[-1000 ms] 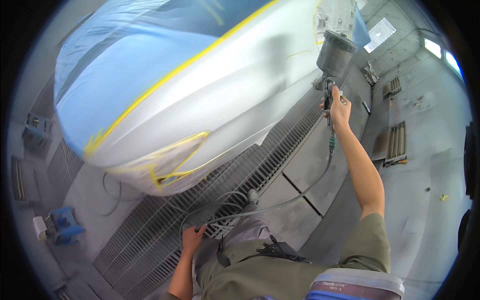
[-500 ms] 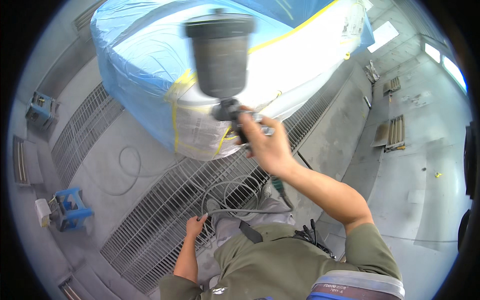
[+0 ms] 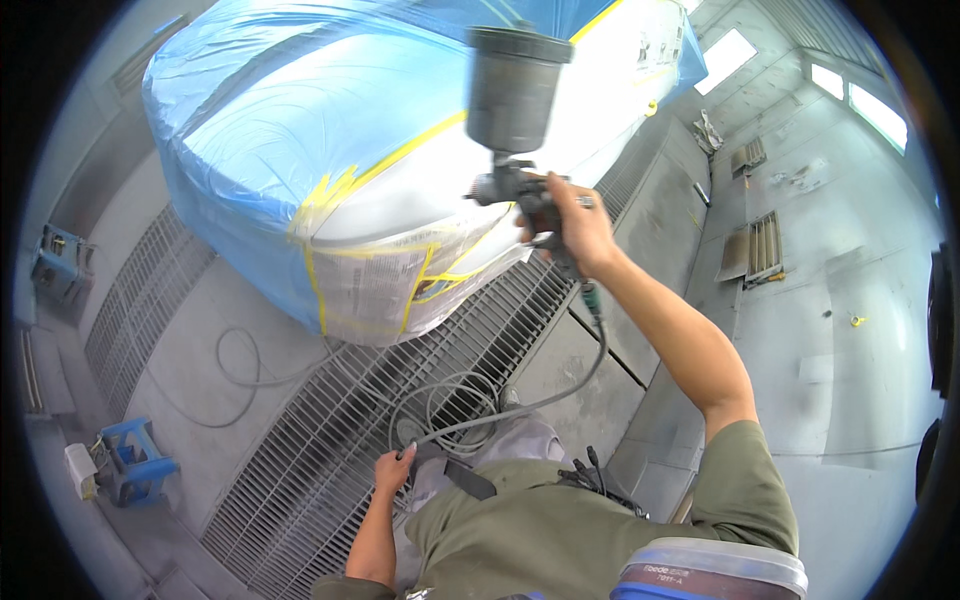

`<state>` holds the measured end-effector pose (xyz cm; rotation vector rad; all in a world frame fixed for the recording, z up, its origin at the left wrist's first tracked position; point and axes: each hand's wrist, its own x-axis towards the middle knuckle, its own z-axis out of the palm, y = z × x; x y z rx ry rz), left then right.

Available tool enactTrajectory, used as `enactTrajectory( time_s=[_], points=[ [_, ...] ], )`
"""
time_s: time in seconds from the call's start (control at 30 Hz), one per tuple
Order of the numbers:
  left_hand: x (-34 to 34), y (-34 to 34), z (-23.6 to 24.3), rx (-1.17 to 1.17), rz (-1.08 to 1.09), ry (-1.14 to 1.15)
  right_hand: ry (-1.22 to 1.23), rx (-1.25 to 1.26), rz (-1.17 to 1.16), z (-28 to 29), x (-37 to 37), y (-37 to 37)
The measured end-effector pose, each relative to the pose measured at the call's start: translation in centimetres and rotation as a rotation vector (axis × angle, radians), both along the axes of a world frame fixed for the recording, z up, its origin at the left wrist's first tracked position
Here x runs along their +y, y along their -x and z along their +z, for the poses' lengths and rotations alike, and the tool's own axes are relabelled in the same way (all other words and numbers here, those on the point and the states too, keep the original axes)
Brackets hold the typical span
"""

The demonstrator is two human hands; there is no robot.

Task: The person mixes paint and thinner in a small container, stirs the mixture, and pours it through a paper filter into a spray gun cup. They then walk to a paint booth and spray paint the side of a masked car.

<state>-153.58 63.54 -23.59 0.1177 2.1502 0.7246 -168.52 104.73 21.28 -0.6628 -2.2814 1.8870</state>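
My right hand (image 3: 580, 225) is wrapped round the handle of a spray gun (image 3: 525, 190), held out in front of the car. A dark, translucent paint cup (image 3: 510, 95) stands upright on top of the gun. From the handle's lower end a grey air hose (image 3: 560, 405) curves down to my left hand (image 3: 393, 468), which grips it low at my side. Behind the gun is a car's white body panel (image 3: 430, 205), bordered by yellow tape (image 3: 415, 150) and blue masking film (image 3: 265, 180). Printed masking paper (image 3: 370, 295) covers its lower corner.
Loops of hose lie by my feet on the floor grating (image 3: 300, 455). At the left stand a blue step stool (image 3: 140, 460) and another blue stand (image 3: 62, 262). The grey booth wall (image 3: 860, 260) with vents (image 3: 765, 248) runs along the right.
The spray gun has moved right and my right arm has swung outward with it. The view has shifted, and the hose now trails in a longer curve between my hands.
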Motion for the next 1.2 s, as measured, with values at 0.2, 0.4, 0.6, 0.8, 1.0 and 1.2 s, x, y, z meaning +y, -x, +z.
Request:
enactTrajectory(
  time_s=[0.2,0.4,0.6,0.8,1.0,1.2],
  points=[
    [7.3,1.3,3.2,0.041,-0.054,-0.026,-0.009,0.118,-0.133,-0.6,14.7,-1.9],
    [17.8,2.9,4.6,0.113,-0.057,-0.022,-0.018,0.152,-0.213,-1.7,30.7,-1.1],
    [31.7,4.1,8.5,0.120,-0.059,-0.019,0.005,0.175,-0.262,-2.1,48.3,0.9],
    [39.9,4.9,11.8,0.044,-0.061,-0.041,-0.136,0.213,-0.414,-1.2,61.1,3.9],
    [38.5,4.8,12.4,0.058,0.046,-0.130,-0.682,0.073,-0.706,-0.7,63.1,7.8],
    [29.7,4.7,9.6,0.045,0.009,-0.033,-0.367,-0.013,-0.463,4.6,47.2,6.4]
  ],
)
